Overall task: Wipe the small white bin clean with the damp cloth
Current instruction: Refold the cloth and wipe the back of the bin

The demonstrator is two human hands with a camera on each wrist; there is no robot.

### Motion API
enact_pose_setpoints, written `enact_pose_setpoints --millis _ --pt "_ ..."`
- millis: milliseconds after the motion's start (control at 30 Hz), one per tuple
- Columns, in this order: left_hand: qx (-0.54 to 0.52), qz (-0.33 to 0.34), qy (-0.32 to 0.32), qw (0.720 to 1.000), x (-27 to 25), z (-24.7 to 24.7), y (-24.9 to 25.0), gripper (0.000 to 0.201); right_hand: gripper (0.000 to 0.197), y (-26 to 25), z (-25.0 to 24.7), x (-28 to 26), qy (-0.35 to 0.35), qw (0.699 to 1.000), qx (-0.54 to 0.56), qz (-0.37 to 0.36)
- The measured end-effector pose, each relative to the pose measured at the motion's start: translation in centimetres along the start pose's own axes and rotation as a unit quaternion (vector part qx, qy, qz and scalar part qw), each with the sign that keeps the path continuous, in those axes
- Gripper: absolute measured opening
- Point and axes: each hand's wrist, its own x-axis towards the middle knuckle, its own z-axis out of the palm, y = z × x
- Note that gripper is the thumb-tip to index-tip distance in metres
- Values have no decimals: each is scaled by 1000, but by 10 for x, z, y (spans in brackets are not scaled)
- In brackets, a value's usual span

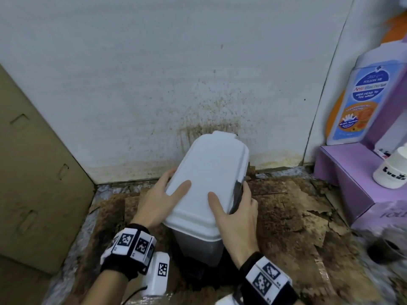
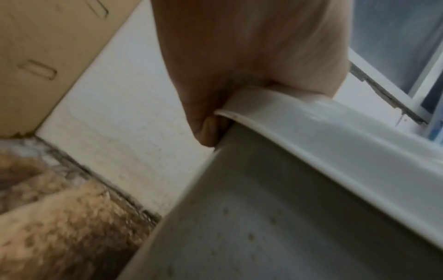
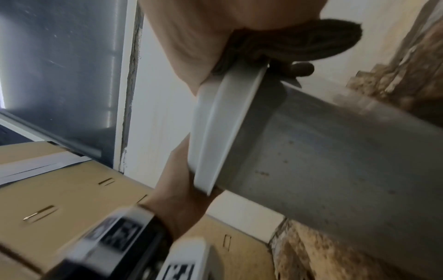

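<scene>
1. The small white bin (image 1: 207, 181) stands on the stained cardboard floor covering (image 1: 286, 208) near its back edge, close to the spattered white wall (image 1: 154, 73), and seems tilted toward the person. Its lid (image 1: 211, 172) is shut.

2. The left hand (image 1: 158, 194) grips the lid's left edge: the thumb lies on top, and in the left wrist view a fingertip (image 2: 210, 130) is hooked under the lid's lip.

3. The right hand (image 1: 233, 208) holds the lid's right edge, thumb on top, and pinches a dark cloth (image 1: 236, 194) against that edge. In the right wrist view the cloth (image 3: 299, 43) is bunched between the palm and the rim.

4. My judgement is that the wiping is barely started or only partly done. The lid top looks fairly white, but both wrist views show small brown specks on the bin's grey side walls (image 3: 335, 161), so the sides seem left to do. The step in hand looks more like steadying or shifting the bin than rubbing it.

5. What is inside the bin cannot be told with the lid shut.

6. To the right, a purple box (image 1: 343, 179) carries a white cup (image 1: 392, 170) whose contents are hidden, and a bottle-shaped wash display (image 1: 361, 100) stands behind it. A brown cardboard box (image 1: 33, 172) stands along the left edge.
</scene>
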Motion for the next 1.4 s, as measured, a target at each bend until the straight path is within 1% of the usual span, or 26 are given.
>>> enact_pose_setpoints --millis 100,167,333,400,467,533,600,700,800,833,867,967,1000,1100,1200,1267,1333,1400 --pt "21 -7 -33 999 3 -8 -3 55 99 4 13 -13 21 999 27 8" --pt "23 -10 -30 999 3 -8 -7 59 99 7 18 -14 22 999 29 4" --pt "37 -12 15 999 -1 -6 -12 64 100 6 24 -2 4 1000 22 -8" --pt "59 -26 32 997 -2 -4 -12 74 96 3 21 9 3 1000 23 -11" --pt "99 -58 66 991 -6 -1 -12 85 92 -2 17 25 0 1000 26 -9" --pt "112 -95 115 982 -15 5 -10 82 91 -5 11 46 -7 1000 22 -12" --pt "93 -127 149 976 -27 12 -6 79 92 -6 5 70 -17 1000 14 -18" --pt "49 -147 163 974 -42 21 -4 85 100 -7 -3 104 -39 999 -17 -33" --pt "4 -147 161 976 -53 30 -1 92 113 -5 -9 133 -57 997 -36 -47" --pt "-12 -145 154 977 -56 33 -2 92 114 -4 -11 140 -61 996 -36 -49" --pt "-27 -144 148 978 -60 36 -1 92 112 -6 -13 146 -65 996 -35 -55" --pt "-54 -139 146 978 -63 40 -4 92 90 -9 -17 162 -84 993 -25 -82" --pt "-58 -139 151 977 -63 40 -4 92 88 -8 -17 167 -90 992 -18 -86" --pt "-81 -122 167 975 -61 38 -6 88 90 -6 -15 173 -97 992 7 -83" --pt "-107 -99 186 972 -61 39 -5 87 77 -1 -12 174 -82 992 17 -92" --pt "-124 -96 195 968 -63 40 -4 89 71 2 -13 172 -63 992 31 -102" --pt "-132 -87 203 966 -62 39 -7 91 70 4 -15 166 -45 992 37 -110" --pt "-131 -68 206 967 -57 33 -14 96 73 5 -16 157 -23 994 38 -105"
